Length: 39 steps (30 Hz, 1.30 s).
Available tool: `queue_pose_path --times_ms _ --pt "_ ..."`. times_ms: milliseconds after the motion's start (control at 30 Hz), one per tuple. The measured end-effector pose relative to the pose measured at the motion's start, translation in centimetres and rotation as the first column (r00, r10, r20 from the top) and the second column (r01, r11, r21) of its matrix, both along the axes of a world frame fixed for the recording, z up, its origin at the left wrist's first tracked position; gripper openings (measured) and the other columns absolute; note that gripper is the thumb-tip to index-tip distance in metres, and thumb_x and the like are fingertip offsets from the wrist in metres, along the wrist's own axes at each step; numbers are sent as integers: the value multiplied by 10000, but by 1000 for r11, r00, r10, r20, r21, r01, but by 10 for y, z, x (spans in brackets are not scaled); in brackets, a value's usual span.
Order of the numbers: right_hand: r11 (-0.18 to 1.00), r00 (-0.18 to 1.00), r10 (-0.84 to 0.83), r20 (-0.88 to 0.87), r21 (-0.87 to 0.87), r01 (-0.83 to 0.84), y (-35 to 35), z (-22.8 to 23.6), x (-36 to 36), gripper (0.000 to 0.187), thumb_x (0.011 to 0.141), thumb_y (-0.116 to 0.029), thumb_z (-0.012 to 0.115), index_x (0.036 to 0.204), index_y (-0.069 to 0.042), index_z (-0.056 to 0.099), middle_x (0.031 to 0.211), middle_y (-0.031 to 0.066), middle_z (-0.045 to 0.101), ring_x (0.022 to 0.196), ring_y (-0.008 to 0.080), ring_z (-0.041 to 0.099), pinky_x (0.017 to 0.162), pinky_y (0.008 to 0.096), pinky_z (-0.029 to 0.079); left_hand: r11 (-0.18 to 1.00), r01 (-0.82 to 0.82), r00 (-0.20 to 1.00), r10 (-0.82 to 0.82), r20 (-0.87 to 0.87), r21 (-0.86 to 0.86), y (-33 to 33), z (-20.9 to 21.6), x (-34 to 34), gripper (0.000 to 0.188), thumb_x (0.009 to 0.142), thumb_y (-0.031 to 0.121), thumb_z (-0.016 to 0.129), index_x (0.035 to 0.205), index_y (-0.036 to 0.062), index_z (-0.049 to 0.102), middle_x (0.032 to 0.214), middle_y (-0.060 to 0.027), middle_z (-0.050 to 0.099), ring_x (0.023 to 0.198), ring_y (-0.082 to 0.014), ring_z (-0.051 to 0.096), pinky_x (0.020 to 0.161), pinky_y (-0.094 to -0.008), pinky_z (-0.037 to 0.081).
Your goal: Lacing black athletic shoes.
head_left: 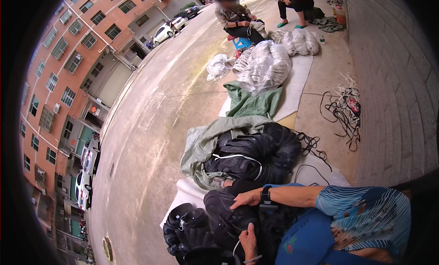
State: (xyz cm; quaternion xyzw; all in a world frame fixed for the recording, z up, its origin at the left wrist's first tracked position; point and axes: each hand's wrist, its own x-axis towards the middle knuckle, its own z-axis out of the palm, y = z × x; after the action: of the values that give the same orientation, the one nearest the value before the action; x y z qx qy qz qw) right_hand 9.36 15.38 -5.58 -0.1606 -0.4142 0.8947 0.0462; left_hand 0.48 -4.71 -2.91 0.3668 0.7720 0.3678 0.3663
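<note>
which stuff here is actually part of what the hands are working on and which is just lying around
In hand:
- left hand resting on a black bundle
- right hand gripping a white cord at that bundle
- more black bundles in the grey-green sack

Lying about:
- clear bags of white goods
- loose cords by the wall
- parked cars
- two seated people

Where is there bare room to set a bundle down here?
Bare concrete pavement lies open left of the green sack. A smaller bare strip runs between the white mat and the loose cords. Around both hands, black bundles crowd everything.
</note>
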Motion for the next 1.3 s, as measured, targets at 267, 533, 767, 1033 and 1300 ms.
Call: queue_pose_path --times_ms 267,533,767,1033,1300 --pt "992 999 33 1 -118 -32 -2 6 0 462 934 -417 527 1151 -15 599 1119 15 632 981 136 580 870 273 452 986 -139 946 105 307 88 -4 16 4 323 925 254 592 718 6 577 670 27 541 592 -61 462 545 -228 378" --pt "997 997 -72 -26 -25 72 -3 -26 -25 456 921 -586 407 974 -156 550 844 -34 499 709 102 443 651 279 390 987 -155 979 159 124 -41 -11 53 7 424 902 381 586 753 -16 578 700 -110 559 643 -198 436 618 -363 387" --pt "975 999 20 -33 -223 -27 -3 -13 -15 480 895 -665 351 692 -236 421 550 -78 279 451 81 249 444 269 247 997 -55 998 55 -6 55 -14 30 0 384 905 351 585 791 -16 593 757 -106 575 656 -201 459 633 -356 399" --pt "999 999 -37 5 -28 38 -3 -7 -4 522 897 -642 389 630 -207 498 547 -62 366 451 93 298 440 284 266 910 180 947 -57 -316 374 -27 11 -3 341 902 318 595 818 -13 601 795 -99 584 664 -193 477 630 -350 406" --pt "978 983 -58 174 210 21 -12 -28 -28 617 918 -571 423 981 12 613 761 56 563 565 137 461 508 277 396 952 -251 937 194 291 174 -12 50 13 237 920 197 559 977 -29 601 952 -105 617 818 -179 565 748 -335 455"
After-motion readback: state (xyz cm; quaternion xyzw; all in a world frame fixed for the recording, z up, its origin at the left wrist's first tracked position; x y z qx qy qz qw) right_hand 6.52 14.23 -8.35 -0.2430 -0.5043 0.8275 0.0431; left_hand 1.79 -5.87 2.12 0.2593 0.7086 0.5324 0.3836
